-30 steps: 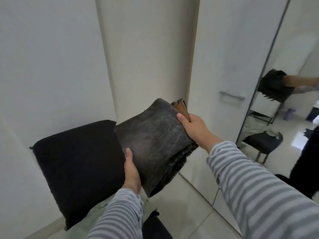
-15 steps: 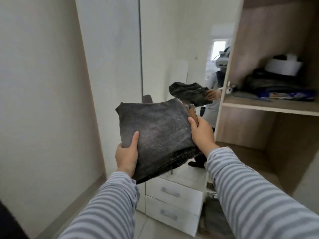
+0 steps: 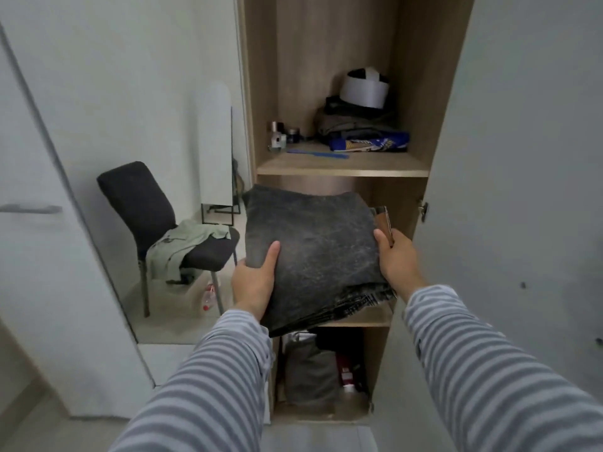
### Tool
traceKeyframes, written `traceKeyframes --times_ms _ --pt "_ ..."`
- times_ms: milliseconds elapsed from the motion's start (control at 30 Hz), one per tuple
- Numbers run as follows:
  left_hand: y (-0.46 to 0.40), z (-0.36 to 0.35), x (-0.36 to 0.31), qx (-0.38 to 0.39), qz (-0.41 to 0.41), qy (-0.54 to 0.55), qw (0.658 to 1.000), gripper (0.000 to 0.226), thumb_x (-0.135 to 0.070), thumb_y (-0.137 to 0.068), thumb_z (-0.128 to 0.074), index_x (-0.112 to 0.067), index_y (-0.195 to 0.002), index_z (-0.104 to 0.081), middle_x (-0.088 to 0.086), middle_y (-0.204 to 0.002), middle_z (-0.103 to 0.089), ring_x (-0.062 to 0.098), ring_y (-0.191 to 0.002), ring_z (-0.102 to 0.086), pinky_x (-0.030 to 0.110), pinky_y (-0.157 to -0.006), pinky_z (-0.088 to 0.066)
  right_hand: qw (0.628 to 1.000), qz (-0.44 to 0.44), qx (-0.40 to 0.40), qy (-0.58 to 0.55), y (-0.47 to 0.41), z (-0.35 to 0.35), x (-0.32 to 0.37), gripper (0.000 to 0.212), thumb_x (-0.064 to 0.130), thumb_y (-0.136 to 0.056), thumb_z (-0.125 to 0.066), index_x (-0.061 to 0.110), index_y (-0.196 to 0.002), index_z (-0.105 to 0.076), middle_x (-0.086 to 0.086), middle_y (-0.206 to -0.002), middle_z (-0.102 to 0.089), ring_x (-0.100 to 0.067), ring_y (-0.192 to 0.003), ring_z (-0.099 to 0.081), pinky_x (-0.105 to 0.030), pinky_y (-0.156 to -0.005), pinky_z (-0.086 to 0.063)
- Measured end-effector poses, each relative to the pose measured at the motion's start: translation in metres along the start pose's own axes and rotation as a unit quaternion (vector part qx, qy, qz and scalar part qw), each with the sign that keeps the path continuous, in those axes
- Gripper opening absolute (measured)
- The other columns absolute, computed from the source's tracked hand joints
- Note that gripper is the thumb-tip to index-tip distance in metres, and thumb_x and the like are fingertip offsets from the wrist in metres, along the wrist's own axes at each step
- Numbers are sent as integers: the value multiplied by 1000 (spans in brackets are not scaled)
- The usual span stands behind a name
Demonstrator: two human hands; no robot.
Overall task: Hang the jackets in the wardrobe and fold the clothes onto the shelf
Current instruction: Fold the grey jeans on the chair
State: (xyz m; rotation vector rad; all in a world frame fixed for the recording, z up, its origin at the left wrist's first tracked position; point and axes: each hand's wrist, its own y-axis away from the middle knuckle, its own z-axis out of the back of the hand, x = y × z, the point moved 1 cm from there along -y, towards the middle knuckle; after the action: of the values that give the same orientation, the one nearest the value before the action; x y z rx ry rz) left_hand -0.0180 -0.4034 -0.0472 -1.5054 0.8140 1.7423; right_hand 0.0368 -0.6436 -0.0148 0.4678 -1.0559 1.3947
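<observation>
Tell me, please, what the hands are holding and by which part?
The folded dark jeans: left hand grips the left edge, right hand the right edge.

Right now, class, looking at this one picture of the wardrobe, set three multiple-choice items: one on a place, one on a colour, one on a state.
1. Where does the green garment lie?
A. on the chair
B. on the top shelf
C. on the floor

2. What colour is the comb on the upper shelf?
A. red
B. blue
C. white

3. How are the folded dark jeans held?
A. by the left hand alone
B. lying free on a shelf
C. by both hands, right hand too

Answers: 1 A, it drapes over the seat; 2 B, it shows blue against the wood; 3 C, a hand grips each side.
</observation>
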Motion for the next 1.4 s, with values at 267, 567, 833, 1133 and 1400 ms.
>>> traceKeyframes --times_ms 267,567,833,1133,1400 --pt "-71 -94 41 41 26 -44 998 74 -63 -77 -63 -4 -122 -58 11 -121 -62 31 -114 -57 27 -83 -39 996 -89 13 13 -65 -32 -89 41 36 -100 -41 5 -118 -60 -18 -114 -63 -36 -106 -57 -29 -78 -37" --pt "-186 -176 126 113 45 -142 982 82 -58 -79 -64 -11 -139 -33 13 -135 -52 35 -121 -52 35 -96 -40 973 -196 73 96 -154 -123 -198 45 41 -100 -39 1 -98 -61 -25 -108 -63 -38 -100 -58 -31 -75 -36" --pt "-275 -247 218 123 53 -207 969 71 -51 -86 -60 -13 -139 -31 14 -133 -53 35 -119 -52 37 -96 -41 962 -234 85 110 -208 -214 -293 39 28 -102 -37 -2 -124 -52 -25 -116 -61 -39 -106 -57 -32 -75 -38" --pt "-243 -270 274 197 -158 -512 821 63 -53 -96 -8 -27 -152 0 -4 -160 17 17 -147 16 56 -115 2 932 0 107 345 -181 -258 -308 53 39 -95 -37 16 -143 -39 -17 -149 -34 -34 -133 -39 -50 -106 -37" --pt "-234 -272 311 216 -184 -589 757 72 -54 -87 1 -20 -151 -6 -2 -161 -2 13 -147 10 61 -109 10 882 -10 286 375 -156 -297 -333 96 58 -69 27 24 -153 -2 -6 -161 9 -23 -149 9 -53 -116 7"
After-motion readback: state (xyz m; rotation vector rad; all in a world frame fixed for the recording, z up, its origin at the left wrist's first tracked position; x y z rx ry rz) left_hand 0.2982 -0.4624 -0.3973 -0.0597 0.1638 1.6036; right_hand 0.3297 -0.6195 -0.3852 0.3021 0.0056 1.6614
